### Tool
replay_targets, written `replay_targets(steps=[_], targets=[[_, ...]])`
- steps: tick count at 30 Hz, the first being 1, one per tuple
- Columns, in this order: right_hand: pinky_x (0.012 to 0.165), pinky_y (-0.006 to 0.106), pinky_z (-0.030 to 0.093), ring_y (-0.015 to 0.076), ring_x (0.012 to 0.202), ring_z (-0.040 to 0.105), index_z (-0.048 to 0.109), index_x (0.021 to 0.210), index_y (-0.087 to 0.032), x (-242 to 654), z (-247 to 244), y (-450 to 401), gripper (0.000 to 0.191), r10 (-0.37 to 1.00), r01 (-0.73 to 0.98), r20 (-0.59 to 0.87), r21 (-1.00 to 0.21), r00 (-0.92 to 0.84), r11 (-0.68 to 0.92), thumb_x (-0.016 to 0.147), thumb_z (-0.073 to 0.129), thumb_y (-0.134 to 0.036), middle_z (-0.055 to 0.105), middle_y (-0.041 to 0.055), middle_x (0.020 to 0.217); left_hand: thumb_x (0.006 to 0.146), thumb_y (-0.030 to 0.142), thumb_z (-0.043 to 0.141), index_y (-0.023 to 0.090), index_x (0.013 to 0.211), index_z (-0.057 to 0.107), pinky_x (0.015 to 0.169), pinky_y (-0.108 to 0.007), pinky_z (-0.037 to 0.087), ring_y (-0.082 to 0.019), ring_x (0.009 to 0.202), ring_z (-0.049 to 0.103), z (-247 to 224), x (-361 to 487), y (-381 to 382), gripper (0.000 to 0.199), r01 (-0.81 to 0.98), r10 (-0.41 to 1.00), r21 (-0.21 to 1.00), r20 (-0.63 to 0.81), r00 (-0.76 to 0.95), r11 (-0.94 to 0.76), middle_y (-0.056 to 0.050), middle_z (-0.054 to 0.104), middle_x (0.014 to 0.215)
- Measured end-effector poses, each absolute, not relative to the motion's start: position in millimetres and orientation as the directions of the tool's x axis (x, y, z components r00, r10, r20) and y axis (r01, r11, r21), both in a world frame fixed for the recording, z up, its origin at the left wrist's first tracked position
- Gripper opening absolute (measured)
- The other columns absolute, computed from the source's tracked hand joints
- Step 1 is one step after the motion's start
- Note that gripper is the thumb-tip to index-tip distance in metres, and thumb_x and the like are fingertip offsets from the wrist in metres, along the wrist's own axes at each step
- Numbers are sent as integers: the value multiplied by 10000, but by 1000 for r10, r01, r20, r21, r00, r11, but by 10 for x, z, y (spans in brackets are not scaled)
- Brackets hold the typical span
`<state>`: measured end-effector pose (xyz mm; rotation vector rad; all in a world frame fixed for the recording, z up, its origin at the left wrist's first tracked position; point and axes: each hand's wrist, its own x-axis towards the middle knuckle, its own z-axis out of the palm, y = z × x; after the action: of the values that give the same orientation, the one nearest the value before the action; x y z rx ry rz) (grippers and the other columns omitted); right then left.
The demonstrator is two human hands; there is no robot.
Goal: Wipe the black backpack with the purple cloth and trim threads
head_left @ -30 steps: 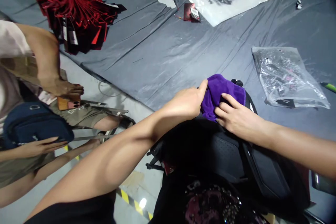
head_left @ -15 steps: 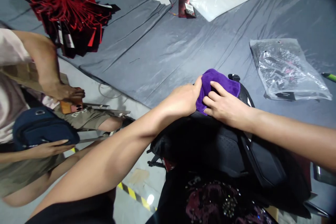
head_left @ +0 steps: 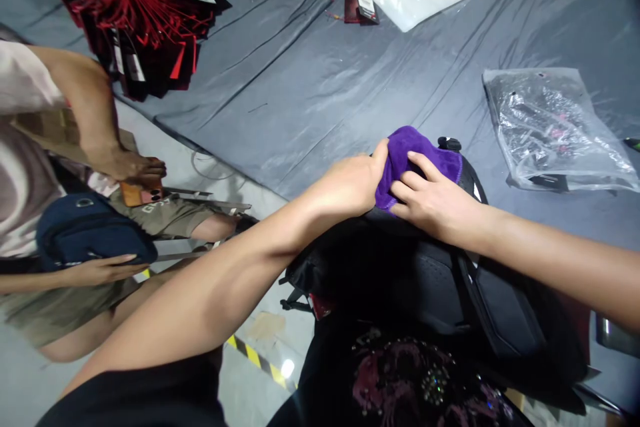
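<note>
A single head-worn camera is looking forward and down, with the wearer's own dark top filling the bottom edge. It is viewing the left grip, the right grip and the purple cloth from close by, just right of the middle. Farther off, it is taking in the grey-covered counter, whose near edge is slanting across the frame. Leftward, it is catching a seated co-worker and the floor from above.

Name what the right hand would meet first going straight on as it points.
The right hand would first meet the purple cloth at its fingers, then probably the left hand, though depth is unclear.
</note>
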<state>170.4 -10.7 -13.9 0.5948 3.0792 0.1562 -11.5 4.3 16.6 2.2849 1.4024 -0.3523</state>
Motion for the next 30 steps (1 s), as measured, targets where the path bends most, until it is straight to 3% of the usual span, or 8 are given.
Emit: replay_targets(steps=[2, 7, 16, 21, 26, 30], targets=[[1118, 572, 239, 188, 854, 484, 703, 932, -219, 1716, -138, -90, 182, 351, 351, 21, 110, -936, 930, 895, 539, -150, 571, 21, 858, 819, 127, 471, 66, 1480, 159, 661, -294, 443, -248, 876, 660, 166, -115, 40, 733, 892, 785, 227, -424, 452, -391, -157, 660, 1040], [1145, 543, 219, 181, 809, 455, 650, 734, -209, 1926, -77, -215, 227, 372, 371, 7, 67, -928, 926, 918, 523, -169, 531, 13, 754, 850, 156, 461, 113, 1474, 181, 696, -312, 457, -245, 860, 654, 183, -122, 37, 686, 887, 787, 276, -415, 457, -370, -142, 672, 1016], [1160, 551, 180, 210, 829, 482, 698, 882, -233, 1785, -89, -173, 137, 356, 354, 18, 164, -934, 921, 866, 572, -181, 544, 19, 786, 855, 194, 447, 85, 1472, 186, 681, -315, 463, -244, 851, 654, 166, -132, 25, 679, 878, 805, 308, -368, 466, -367, -153, 675, 1026], [1164, 561, 176, 220, 846, 493, 668, 769, -241, 1790, -164, -130, 99, 350, 353, 52, 134, -935, 926, 817, 625, -165, 552, 16, 774, 839, 144, 451, 83, 1466, 194, 676, -290, 460, -220, 850, 653, 187, -122, 15, 680, 876, 800, 321, -376, 467, -360, -144, 681, 1039], [1154, 572, 192, 224, 873, 511, 674, 967, -252, 1804, -252, -108, 182, 351, 358, 90, 74, -932, 931, 837, 600, -148, 587, 7, 831, 866, 216, 481, 91, 1452, 222, 641, -292, 450, -228, 809, 658, 152, -110, 25, 653, 892, 826, 308, -362, 432, -331, -140, 688, 988], [1150, 570, 210, 212, 817, 535, 644, 771, -213, 1826, -178, -176, 147, 379, 383, 91, 27, -921, 923, 840, 550, -123, 573, 10, 741, 849, 159, 473, 93, 1471, 201, 625, -297, 441, -236, 807, 664, 173, -110, 9, 682, 889, 820, 297, -362, 443, -349, -148, 681, 1002]])
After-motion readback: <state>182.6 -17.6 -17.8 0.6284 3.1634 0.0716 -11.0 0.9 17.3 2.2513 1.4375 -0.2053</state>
